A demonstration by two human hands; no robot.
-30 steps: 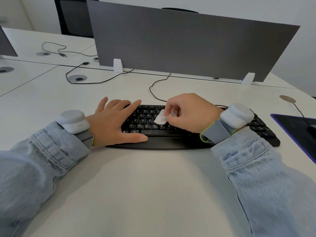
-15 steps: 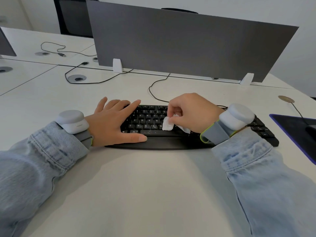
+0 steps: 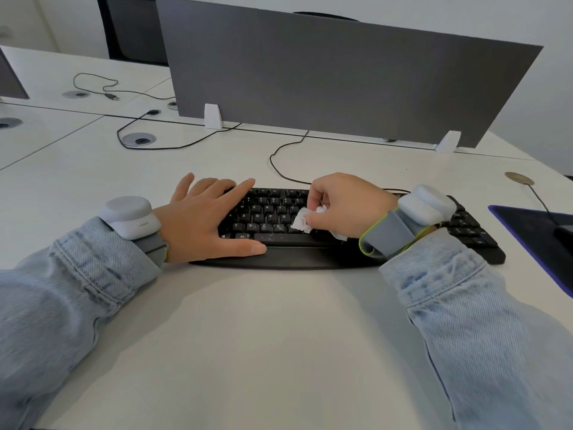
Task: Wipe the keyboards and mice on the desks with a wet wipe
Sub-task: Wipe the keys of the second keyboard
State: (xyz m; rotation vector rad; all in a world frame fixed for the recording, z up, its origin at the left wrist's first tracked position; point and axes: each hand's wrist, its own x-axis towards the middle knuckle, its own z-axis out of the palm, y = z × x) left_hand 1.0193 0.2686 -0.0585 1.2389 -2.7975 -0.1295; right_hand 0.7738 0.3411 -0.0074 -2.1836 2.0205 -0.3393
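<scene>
A black keyboard (image 3: 269,212) with a wrist rest lies across the middle of the white desk (image 3: 248,321). My left hand (image 3: 204,215) lies flat on its left end, fingers straight, thumb along the front edge. My right hand (image 3: 347,206) pinches a crumpled white wet wipe (image 3: 302,221) and holds it down on the keys near the keyboard's middle. The right end of the keyboard shows past my right wrist. A dark mouse (image 3: 562,232) is cut off at the right edge on a mouse pad.
A grey divider panel (image 3: 341,79) stands behind the keyboard on white feet. The keyboard cable (image 3: 279,169) and another loose cable (image 3: 161,147) run across the desk by a cable grommet (image 3: 139,139). A dark blue-edged mouse pad (image 3: 533,243) lies at the right.
My right hand has moved the wipe over the middle keys, first toward the front row, then a little back. My left hand has stayed put.
</scene>
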